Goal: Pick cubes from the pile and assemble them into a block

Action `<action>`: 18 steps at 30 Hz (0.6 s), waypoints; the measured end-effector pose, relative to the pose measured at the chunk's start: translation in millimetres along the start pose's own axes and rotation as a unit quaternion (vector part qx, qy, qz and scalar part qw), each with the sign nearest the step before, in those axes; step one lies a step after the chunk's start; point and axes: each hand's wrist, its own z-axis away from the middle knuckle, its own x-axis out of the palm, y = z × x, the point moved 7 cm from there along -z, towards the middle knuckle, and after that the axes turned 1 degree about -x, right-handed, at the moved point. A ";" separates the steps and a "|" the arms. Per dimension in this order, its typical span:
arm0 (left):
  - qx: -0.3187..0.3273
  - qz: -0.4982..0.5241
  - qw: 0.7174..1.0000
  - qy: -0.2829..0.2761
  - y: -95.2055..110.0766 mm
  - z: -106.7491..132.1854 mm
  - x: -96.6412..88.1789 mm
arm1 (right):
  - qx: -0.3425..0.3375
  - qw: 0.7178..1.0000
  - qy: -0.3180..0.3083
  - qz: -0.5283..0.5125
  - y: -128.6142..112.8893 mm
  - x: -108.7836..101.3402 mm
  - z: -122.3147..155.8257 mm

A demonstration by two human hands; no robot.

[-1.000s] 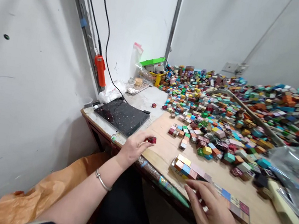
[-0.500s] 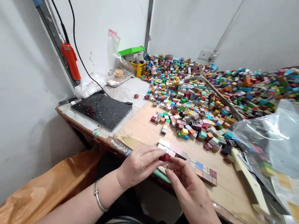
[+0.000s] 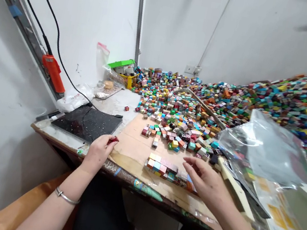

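Red block, one only, sits between the thumb and fingers of the left hand in the head view, above the near edge of the bench and just beside one black slab. That grip is closed on the block. The grip of the right hand is parted and holds nothing that shows; it hides the right end of one row of blocks, and whether it touches them I cannot tell. One more small red cube lies alone beyond the slab. Behind spreads one heap of coloured blocks, too many to count. One orange tool hangs at left; one bracelet circles the left wrist.
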 end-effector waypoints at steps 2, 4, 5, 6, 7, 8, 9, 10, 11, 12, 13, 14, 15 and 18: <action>0.003 -0.020 1.000 -0.011 -1.7 -8.3 6.2 | -0.009 0.996 0.010 0.085 6.5 -1.9 -26.9; 0.006 -0.042 0.999 -0.022 -1.7 -14.9 12.8 | -0.003 0.985 0.008 0.170 12.7 2.2 -53.7; 0.005 -0.051 0.998 -0.026 -1.6 -17.5 15.8 | 0.000 0.981 0.007 0.194 14.9 5.7 -65.6; 0.004 -0.060 0.998 -0.030 -1.6 -19.5 18.4 | 0.005 0.977 0.008 0.211 16.8 9.5 -75.9; 0.001 -0.068 0.997 -0.031 -1.7 -21.0 20.3 | 0.010 0.975 0.008 0.222 18.4 13.8 -84.4; -0.003 -0.076 0.997 -0.031 -2.0 -22.2 21.4 | 0.018 0.972 0.007 0.235 20.3 18.3 -91.1; -0.008 -0.083 0.996 -0.029 -2.4 -23.0 21.7 | 0.027 0.969 0.005 0.247 22.4 22.5 -96.3; -0.013 -0.090 0.995 -0.025 -2.8 -23.5 21.3 | 0.035 0.966 0.003 0.256 24.4 26.1 -100.1; -0.020 -0.097 0.995 -0.021 -2.9 -23.8 20.2 | 0.040 0.965 0.000 0.261 26.2 28.7 -102.8; -0.025 -0.103 0.994 -0.016 -2.1 -23.7 18.7 | 0.043 0.964 -0.002 0.261 27.4 30.2 -104.6; -0.028 -0.108 0.994 -0.013 0.2 -23.1 17.3 | 0.043 0.965 -0.003 0.257 28.2 29.9 -105.4; -0.028 -0.111 0.993 -0.013 4.5 -22.1 16.3 | 0.041 0.967 -0.002 0.251 28.5 27.8 -105.1; -0.025 -0.111 0.993 -0.017 11.2 -20.5 15.9 | 0.039 0.970 0.000 0.242 28.4 23.8 -103.5; 0.060 -0.095 0.993 -0.043 53.2 -11.3 21.2 | 0.029 0.976 0.013 0.215 26.1 4.4 -86.9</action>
